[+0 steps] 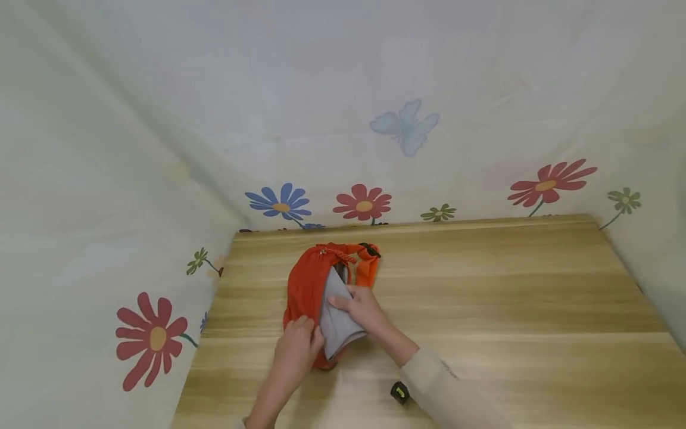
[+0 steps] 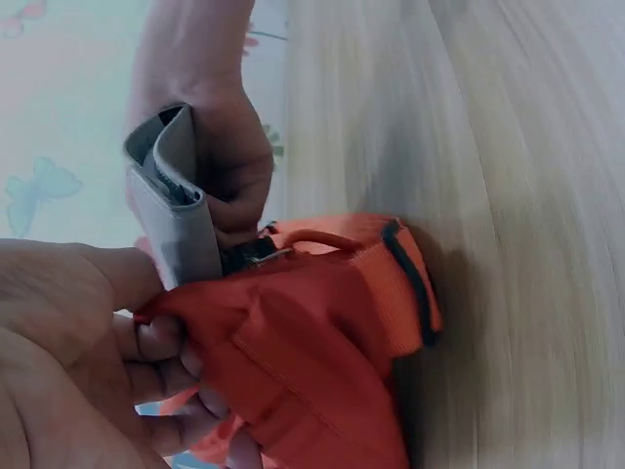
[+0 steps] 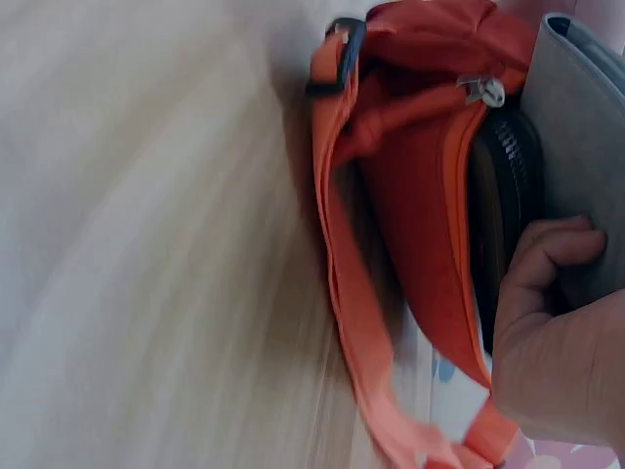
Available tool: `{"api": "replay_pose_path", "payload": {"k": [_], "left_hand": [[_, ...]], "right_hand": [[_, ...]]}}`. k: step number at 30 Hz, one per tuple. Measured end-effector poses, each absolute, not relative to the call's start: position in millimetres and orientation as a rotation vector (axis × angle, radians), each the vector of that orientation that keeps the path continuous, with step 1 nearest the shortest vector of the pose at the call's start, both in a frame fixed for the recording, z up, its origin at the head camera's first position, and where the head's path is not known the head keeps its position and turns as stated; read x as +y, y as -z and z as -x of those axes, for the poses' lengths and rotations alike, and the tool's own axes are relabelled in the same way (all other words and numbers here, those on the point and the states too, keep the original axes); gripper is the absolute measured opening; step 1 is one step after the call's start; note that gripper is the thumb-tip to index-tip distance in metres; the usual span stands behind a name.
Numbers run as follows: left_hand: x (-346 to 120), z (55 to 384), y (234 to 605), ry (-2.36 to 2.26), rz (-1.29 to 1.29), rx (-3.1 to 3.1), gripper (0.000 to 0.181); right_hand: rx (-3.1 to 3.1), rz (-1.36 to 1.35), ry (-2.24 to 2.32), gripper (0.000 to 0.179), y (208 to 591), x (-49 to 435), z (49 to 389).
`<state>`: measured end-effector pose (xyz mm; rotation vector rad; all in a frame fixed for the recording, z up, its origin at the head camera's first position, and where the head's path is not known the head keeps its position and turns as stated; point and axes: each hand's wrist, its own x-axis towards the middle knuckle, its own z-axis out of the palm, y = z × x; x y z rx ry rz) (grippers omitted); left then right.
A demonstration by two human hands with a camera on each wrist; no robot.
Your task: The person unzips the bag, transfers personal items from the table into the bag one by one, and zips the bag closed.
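Note:
A red-orange bag (image 1: pixel 306 283) stands on the wooden table with its zipped mouth open. My left hand (image 1: pixel 296 345) pinches the bag's fabric along the near edge of the opening. With my right hand (image 1: pixel 368 313) I grip a flat grey wallet (image 1: pixel 339 330), thumb on one face and fingers round the other side. The wallet is at the bag's mouth, and its folded end shows in the left wrist view. Beside it, inside the bag, sits a black case with a zipper (image 3: pixel 508 176). The bag's lower inside is hidden.
An orange strap (image 3: pixel 342 254) with a black buckle (image 3: pixel 347 59) hangs at the bag's far side. A small black item with a yellow-green mark (image 1: pixel 399 392) lies on the table (image 1: pixel 509 286) near my right sleeve. Flower-printed white walls (image 1: pixel 321 119) border the table.

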<state>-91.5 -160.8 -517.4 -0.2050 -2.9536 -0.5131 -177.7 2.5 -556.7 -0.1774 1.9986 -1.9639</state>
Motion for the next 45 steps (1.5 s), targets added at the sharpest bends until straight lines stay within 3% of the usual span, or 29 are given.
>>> {"api": "replay_pose_path", "payload": {"k": [5, 12, 17, 24, 32, 38, 45], "left_hand": [[-160.9, 100.8, 517.7, 0.421, 0.014, -2.974, 0.019], [-163.0, 111.1, 529.2, 0.360, -0.099, -2.944, 0.024], [-170.8, 110.9, 535.0, 0.354, -0.066, -2.850, 0.024], [-174.9, 109.1, 537.5, 0.520, 0.282, -2.810, 0.018], [-169.5, 123.1, 522.8, 0.502, 0.054, -2.942, 0.028], [-162.0, 131.6, 520.5, 0.299, 0.008, -3.007, 0.018], [-147.7, 165.2, 512.7, -0.030, 0.018, -2.980, 0.049]], "right_hand": [[1.948, 0.231, 1.878, 0.036, 559.2, 17.0, 187.0], [1.722, 0.412, 1.763, 0.046, 562.6, 47.8, 162.6], [1.831, 0.287, 1.843, 0.051, 564.5, 43.7, 144.7], [1.766, 0.127, 1.988, 0.046, 561.1, 17.3, 147.1], [1.569, 0.111, 1.970, 0.059, 555.4, 44.9, 155.6], [1.629, 0.087, 1.956, 0.062, 557.9, 69.7, 142.2], [1.743, 0.050, 1.966, 0.054, 562.2, 81.2, 145.1]]}}
